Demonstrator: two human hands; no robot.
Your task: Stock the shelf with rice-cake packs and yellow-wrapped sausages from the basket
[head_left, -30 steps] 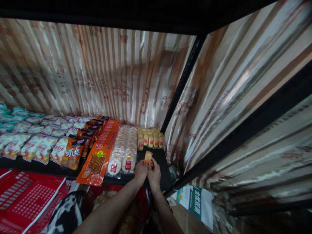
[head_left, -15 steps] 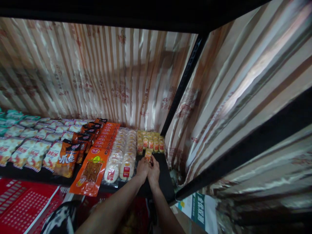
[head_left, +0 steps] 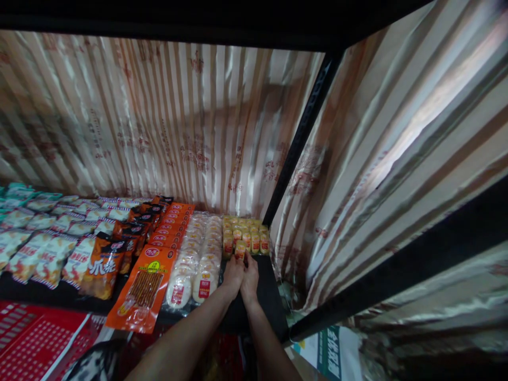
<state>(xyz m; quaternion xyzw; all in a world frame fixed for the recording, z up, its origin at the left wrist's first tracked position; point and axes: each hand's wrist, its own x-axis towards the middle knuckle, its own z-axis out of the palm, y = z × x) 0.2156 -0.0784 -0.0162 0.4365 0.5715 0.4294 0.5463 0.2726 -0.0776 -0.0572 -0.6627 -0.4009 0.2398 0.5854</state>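
Note:
My left hand (head_left: 234, 273) and my right hand (head_left: 250, 275) are side by side over the black shelf (head_left: 266, 296). Between the fingertips of both is a small yellow snack packet (head_left: 240, 247) with a red label. It stands upright against the front of a block of matching yellow packets (head_left: 255, 243), in line with their front row. Whether it touches the packets beside it, I cannot tell. Just left of my hands lie rows of round white crackers in clear wrappers (head_left: 204, 286). My fingertips are partly hidden behind the backs of my hands.
Orange packets of brown sticks (head_left: 143, 288), orange-brown bags (head_left: 101, 267) and white snack bags (head_left: 50, 259) fill the shelf leftwards. A black post (head_left: 297, 140) rises at the back corner before striped curtains (head_left: 206, 121). Red baskets (head_left: 35, 341) sit below.
Both hands have moved the yellow packet forward, from in front of the block to its front row. The view has shifted slightly, with the shelf goods lower in it.

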